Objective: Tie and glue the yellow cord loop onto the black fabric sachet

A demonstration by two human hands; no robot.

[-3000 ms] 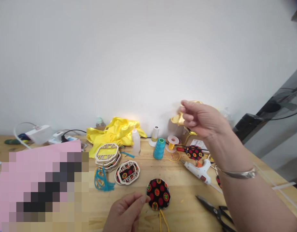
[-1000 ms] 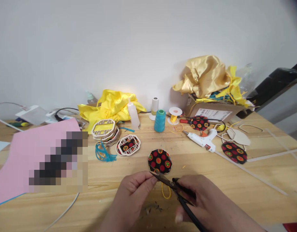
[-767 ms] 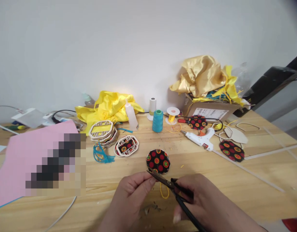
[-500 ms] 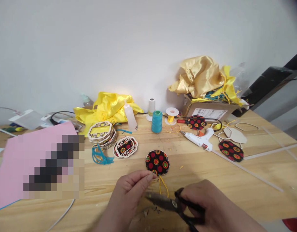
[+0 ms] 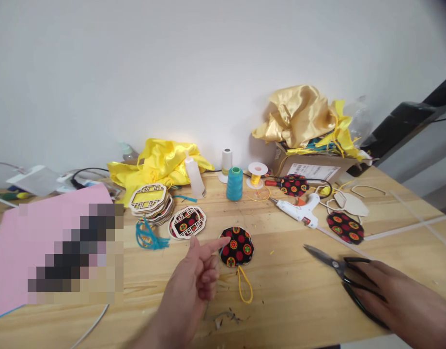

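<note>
A scalloped disc of black floral fabric lies flat at the middle of the table, with a yellow cord loop below it. My left hand is at the disc's left edge, index finger stretched onto the fabric and the other fingers curled; a thin dark thread shows near the fingertip. On the right, my right hand is round the handles of black scissors, which rest low over the table with their blades pointing up and left.
Behind stand a blue thread cone, a glue bottle and a yellow cord spool. A white glue gun lies right of centre. Wooden frames are stacked at left, and a cardboard box holds fabric.
My right hand has moved the scissors away to the right. My left hand has left the disc's lower edge and shifted up and left, its index finger now extended. The yellow loop is fully visible.
</note>
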